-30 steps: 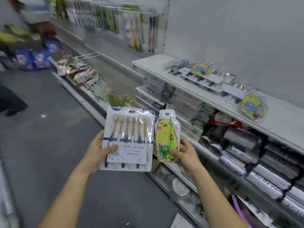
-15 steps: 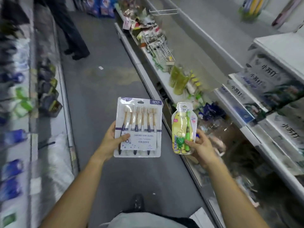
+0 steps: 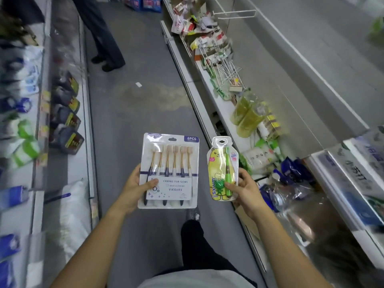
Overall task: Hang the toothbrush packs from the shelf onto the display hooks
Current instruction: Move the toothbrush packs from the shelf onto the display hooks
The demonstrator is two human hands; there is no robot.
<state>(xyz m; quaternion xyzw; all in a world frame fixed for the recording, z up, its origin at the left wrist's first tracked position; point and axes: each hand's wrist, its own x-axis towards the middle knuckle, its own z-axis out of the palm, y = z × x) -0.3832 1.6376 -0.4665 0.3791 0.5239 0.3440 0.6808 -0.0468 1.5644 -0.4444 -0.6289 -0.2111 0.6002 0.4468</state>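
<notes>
- Gripping the lower left edge of a six-brush pack, the left hand is seen with its thumb pressed across the label and its fingers behind the card.
- A yellow cartoon pack holding one green toothbrush is pinched at its lower right edge by the right hand, thumb in front.
- Both packs are held upright, side by side but apart, above the grey aisle floor.
- A white wire hook is seen projecting from the back panel of the right-hand shelving, with loose wire hooks piled on the shelf below.
- Another person's dark-trousered legs are pictured further up the aisle.
</notes>
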